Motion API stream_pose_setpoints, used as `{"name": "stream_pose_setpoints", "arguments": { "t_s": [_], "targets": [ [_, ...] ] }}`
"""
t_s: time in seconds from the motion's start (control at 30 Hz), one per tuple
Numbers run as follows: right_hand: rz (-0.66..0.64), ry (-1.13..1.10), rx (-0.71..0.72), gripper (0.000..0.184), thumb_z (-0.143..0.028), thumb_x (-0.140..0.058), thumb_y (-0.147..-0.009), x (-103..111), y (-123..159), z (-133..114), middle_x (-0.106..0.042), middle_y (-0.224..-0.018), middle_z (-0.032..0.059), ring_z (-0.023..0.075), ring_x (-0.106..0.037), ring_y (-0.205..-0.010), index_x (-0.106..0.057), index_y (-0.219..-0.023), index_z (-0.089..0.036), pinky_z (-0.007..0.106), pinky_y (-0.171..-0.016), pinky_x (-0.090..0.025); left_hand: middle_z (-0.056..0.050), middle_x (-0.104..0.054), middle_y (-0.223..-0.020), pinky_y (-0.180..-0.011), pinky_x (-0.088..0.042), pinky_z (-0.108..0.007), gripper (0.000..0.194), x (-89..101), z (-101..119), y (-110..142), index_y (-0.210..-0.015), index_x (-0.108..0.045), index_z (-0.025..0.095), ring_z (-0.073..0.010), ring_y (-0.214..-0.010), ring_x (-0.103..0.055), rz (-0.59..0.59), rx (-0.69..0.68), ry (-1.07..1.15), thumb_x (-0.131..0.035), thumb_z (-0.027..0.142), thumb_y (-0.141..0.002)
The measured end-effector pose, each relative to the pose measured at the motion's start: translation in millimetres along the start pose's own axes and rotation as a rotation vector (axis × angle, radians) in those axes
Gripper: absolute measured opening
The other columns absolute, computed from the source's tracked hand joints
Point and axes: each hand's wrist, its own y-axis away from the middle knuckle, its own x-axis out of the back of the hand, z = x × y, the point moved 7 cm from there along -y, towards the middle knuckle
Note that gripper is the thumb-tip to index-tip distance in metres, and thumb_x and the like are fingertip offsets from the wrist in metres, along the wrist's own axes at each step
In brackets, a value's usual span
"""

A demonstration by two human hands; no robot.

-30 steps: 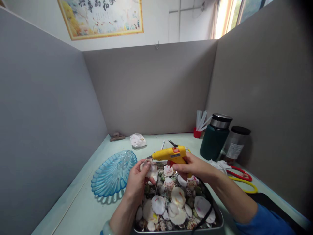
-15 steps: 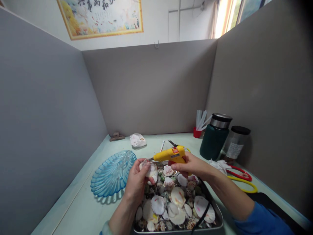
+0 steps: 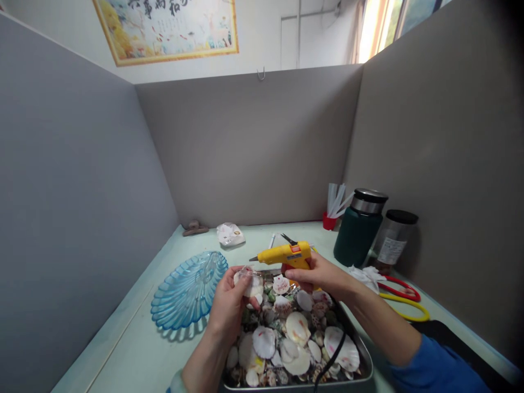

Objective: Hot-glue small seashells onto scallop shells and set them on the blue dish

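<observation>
My left hand (image 3: 230, 295) is closed on a whitish seashell (image 3: 254, 285), held above the far left corner of a metal tray (image 3: 370, 364) full of shells. A thin clear piece shows at the top of that shell; I cannot make out what it is. My right hand (image 3: 323, 274) grips a yellow glue gun (image 3: 282, 254), its nozzle pointing left, a little above the held shell and apart from it. The gun's black cord (image 3: 333, 357) hangs down across the tray. Scallop shells (image 3: 298, 327), small snail shells and pebbles fill the tray.
A blue glass shell-shaped dish (image 3: 190, 295) stands left of the tray. Behind lie a white packet (image 3: 230, 234) and a brown object (image 3: 195, 227). To the right are a red cup (image 3: 329, 221) of glue sticks, a green flask (image 3: 358, 229), a jar (image 3: 395, 240) and red and yellow handles (image 3: 403, 305).
The glue gun's nozzle has lifted off the shell and moved slightly right. My left hand keeps the shell in nearly the same place. The cord has shifted left over the tray.
</observation>
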Motion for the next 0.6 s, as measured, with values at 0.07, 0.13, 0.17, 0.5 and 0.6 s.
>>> {"name": "stream_pose_setpoints", "arguments": {
  "t_s": [0.07,0.13,0.17,0.5,0.6],
  "targets": [
    [-0.016,-0.002,-0.015,0.029,-0.039,-0.071,-0.072,-1.4,0.7,0.2,-0.047,-0.061,-0.0051,0.0053,-0.038,-0.043,-0.058,-0.085,-0.016,0.018,-0.039,-0.031,0.002,-0.059,-0.067,-0.035,-0.046,-0.019,0.032,1.1,0.8,-0.5,-0.084,-0.057,0.014,-0.0076,-0.045,-0.05,0.011,0.002,0.011,-0.076,0.034,-0.066],
    [-0.021,0.004,-0.02,0.03,-0.038,-0.072,-0.071,-2.9,1.3,-0.7,-0.049,-0.063,-0.0045,0.0048,-0.038,-0.043,-0.058,-0.085,-0.016,0.018,-0.038,-0.031,0.002,-0.059,-0.066,-0.035,-0.046,-0.019,0.032,0.7,1.7,-0.6,-0.082,-0.057,0.014,-0.0075,-0.045,-0.049,0.01,0.0,0.028,-0.076,0.033,-0.066],
    [-0.017,0.009,-0.021,0.03,-0.038,-0.072,-0.071,-3.4,1.3,-1.0,-0.049,-0.065,-0.0043,0.0046,-0.038,-0.043,-0.058,-0.085,-0.016,0.018,-0.038,-0.032,0.002,-0.059,-0.066,-0.035,-0.046,-0.018,0.032,0.2,2.0,-0.6,-0.082,-0.057,0.014,-0.0076,-0.046,-0.049,0.009,0.001,0.038,-0.077,0.032,-0.065],
    [-0.019,0.011,-0.011,0.029,-0.038,-0.072,-0.072,-5.6,-2.6,5.5,-0.054,-0.072,-0.0024,0.0044,-0.041,-0.045,-0.059,-0.087,-0.016,0.017,-0.039,-0.034,0.0,-0.061,-0.066,-0.034,-0.044,-0.018,0.033,-3.4,-3.3,0.3,-0.082,-0.058,0.013,-0.0087,-0.046,-0.05,-0.019,0.022,0.033,-0.077,0.034,-0.065],
    [-0.005,0.008,-0.029,0.03,-0.038,-0.073,-0.071,-4.5,-1.8,4.5,-0.053,-0.07,-0.0029,0.0041,-0.04,-0.044,-0.059,-0.086,-0.016,0.018,-0.039,-0.033,0.001,-0.06,-0.066,-0.034,-0.045,-0.018,0.032,-1.3,-2.9,-0.4,-0.082,-0.058,0.013,-0.0079,-0.045,-0.049,-0.003,0.022,0.038,-0.077,0.033,-0.065]
  ]
}}
